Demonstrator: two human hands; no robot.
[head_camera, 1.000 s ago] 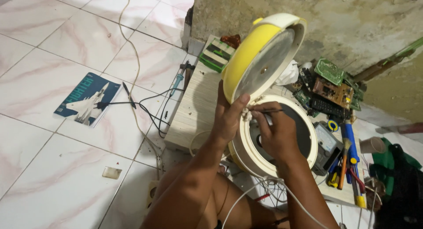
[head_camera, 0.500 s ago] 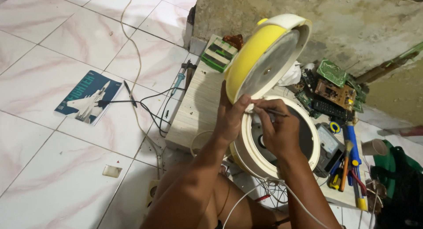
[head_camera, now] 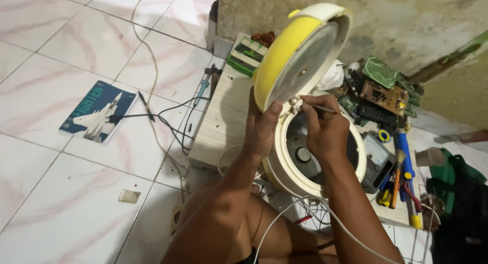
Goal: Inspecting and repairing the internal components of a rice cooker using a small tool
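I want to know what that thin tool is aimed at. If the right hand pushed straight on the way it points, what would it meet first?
The right hand points up-left with its thin tool toward the hinge joining the yellow lid to the cooker body. It would likely meet that hinge first, though depth is hard to judge.

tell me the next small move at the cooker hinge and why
Probably keep the left hand bracing the yellow lid open while the right hand turns the thin tool at the hinge; its tip sits there, and the lid stands tilted above the cooker body.
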